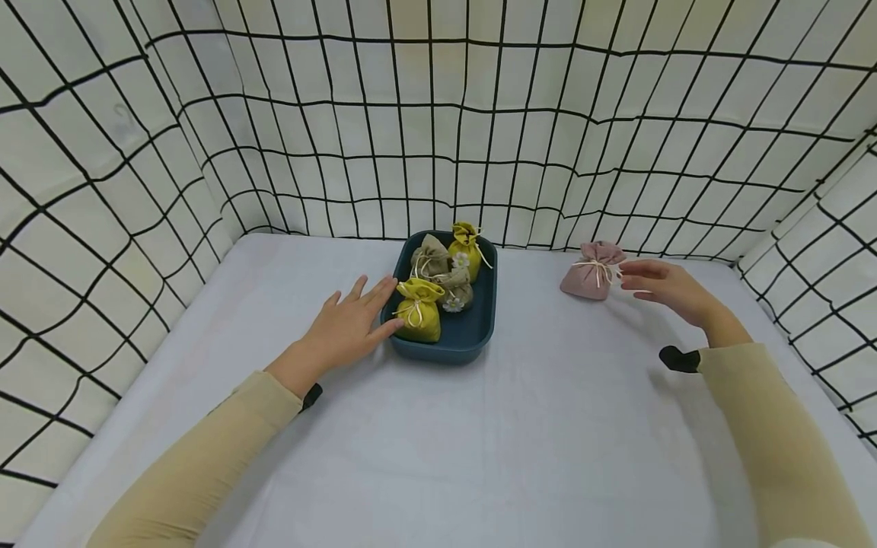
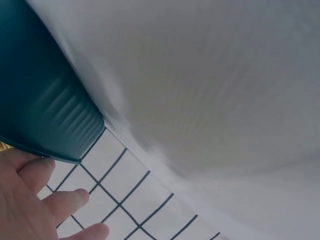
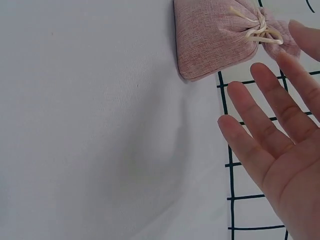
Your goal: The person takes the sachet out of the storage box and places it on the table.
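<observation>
My left hand point(image 1: 352, 327) rests at the left rim of a dark teal plastic basin point(image 1: 466, 346), fingers spread and fairly straight. The left wrist view shows its fingertips at the rim of the basin point(image 2: 55, 110). Inside are a yellow drawstring pouch point(image 1: 419, 320) in front, another yellow pouch point(image 1: 467, 251) at the back, and two greyish-beige pouches with small white flowers. Over at the right, my right hand point(image 1: 668, 289) is beside a pink drawstring pouch point(image 1: 589, 280) with a cream cord. In the right wrist view its fingers point(image 3: 257, 120) are extended near the tied neck of the pouch point(image 3: 215, 40).
A white cloth point(image 1: 479, 441) covers the table. Walls with a black grid pattern point(image 1: 438, 106) rise along the back and both sides. The pink pouch lies near the back edge, well to the right of the basin.
</observation>
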The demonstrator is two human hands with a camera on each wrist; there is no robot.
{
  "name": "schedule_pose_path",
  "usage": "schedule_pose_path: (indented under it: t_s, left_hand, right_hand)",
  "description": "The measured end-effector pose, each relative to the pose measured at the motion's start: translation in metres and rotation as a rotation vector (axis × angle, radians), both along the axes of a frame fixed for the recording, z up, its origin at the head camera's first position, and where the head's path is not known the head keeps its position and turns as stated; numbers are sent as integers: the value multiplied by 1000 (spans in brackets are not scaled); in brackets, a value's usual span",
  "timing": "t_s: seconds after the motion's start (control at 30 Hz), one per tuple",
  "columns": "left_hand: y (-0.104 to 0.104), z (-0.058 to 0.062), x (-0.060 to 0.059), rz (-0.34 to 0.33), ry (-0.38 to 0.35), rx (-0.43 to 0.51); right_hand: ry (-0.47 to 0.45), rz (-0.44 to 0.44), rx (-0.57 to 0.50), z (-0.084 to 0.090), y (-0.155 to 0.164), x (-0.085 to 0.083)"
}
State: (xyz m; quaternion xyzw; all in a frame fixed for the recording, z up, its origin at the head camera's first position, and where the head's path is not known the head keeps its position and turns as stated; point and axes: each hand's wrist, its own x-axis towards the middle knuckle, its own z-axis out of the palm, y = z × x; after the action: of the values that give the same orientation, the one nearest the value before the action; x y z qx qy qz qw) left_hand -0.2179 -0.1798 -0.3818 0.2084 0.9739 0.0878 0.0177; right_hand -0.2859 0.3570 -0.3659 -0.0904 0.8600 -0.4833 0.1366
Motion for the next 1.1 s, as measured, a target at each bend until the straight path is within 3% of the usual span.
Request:
schedule_pose_path:
  t_s: [0.53, 0.83, 1.1]
  left_hand:
    - [0, 3, 1, -4, 0, -9]
    - [0, 2, 1, -1, 5, -17]
    - [0, 3, 1, -5, 1, -17]
  right_hand:
    - [110, 13, 11, 15, -10, 17]
    - [226, 16, -22, 23, -27, 28]
    - [320, -58, -24, 34, -55, 38]
